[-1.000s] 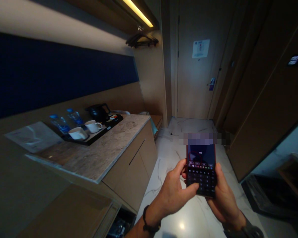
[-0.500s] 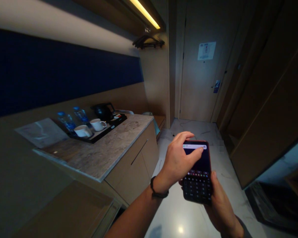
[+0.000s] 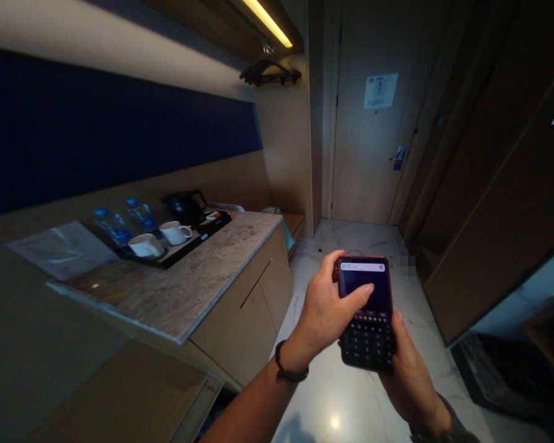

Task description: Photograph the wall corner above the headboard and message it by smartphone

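Observation:
A red-cased phone with a lit screen and a dark keypad is upright in front of me. My right hand holds it from below and behind, at its lower right edge. My left hand wraps the phone's upper left edge, fingers curled at the top corner and thumb lying on the screen just under a white notification bar. A dark band circles my left wrist.
On my left is a stone counter with a black tray holding two white cups, a black kettle and water bottles. A marble floor leads to a closed door. Wooden panels line the right side.
My left hand rose from the keypad to the top of the screen, then slid its thumb a little lower. A notification bar has appeared. The phone sits slightly higher in view.

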Tool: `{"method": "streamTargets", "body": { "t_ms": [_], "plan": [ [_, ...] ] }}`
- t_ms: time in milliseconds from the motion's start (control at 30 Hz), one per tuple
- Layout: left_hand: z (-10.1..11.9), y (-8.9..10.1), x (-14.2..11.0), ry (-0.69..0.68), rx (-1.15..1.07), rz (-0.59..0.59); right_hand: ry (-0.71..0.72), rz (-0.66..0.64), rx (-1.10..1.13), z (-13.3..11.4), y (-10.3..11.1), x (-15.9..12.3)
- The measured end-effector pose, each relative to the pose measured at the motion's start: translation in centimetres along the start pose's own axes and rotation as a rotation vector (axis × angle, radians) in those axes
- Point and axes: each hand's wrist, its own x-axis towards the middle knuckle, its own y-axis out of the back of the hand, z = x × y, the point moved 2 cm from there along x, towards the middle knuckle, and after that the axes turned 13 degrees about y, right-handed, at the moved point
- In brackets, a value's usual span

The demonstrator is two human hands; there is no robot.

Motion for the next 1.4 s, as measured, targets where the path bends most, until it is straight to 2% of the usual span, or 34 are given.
{"method": "streamTargets", "body": {
  "t_ms": [267, 367, 500, 567, 700, 867, 1033, 1200, 1267, 1400],
  "plan": [
    [1.1, 0.1, 1.2, 0.011, 0.036, 0.13, -0.037, -0.041, -0.061, 0.8, 0.1, 0.3],
    [0.5, 0.8, 1.4, 0.025, -0.019, 0.144, -0.043, -0.066, -0.084, 0.6, 0.1, 0.3],
    [-0.9, 1.8, 1.5, 0.055, -0.205, 0.159, -0.048, -0.03, -0.085, 0.3, 0.3, 0.4],
    [-1.1, 1.8, 1.4, 0.048, -0.229, 0.135, -0.058, -0.016, -0.069, 0.3, 0.3, 0.5],
    [-0.1, 0.8, 0.8, 0.005, -0.092, 0.089, -0.06, 0.001, -0.024, 0.6, 0.4, 0.6],
    [1.3, 0.2, 0.7, -0.034, 0.061, 0.086, -0.062, 0.044, 0.03, 0.9, 0.5, 0.5],
    [-0.9, 0.5, 0.1, 0.035, -0.138, 0.009, -0.038, 0.041, 0.06, 0.3, 0.3, 0.7],
    [-3.6, -1.4, -3.4, 0.173, -0.099, -0.236, 0.016, 0.068, 0.113, -0.1, 0.4, 1.3],
    [-4.0, -2.2, -4.5, 0.203, -0.051, -0.228, 0.04, 0.07, 0.116, -0.1, 0.4, 1.5],
    [-4.0, -2.9, -4.9, 0.197, 0.067, -0.086, 0.059, 0.107, 0.115, 0.1, 0.2, 1.6]
  ]
}}
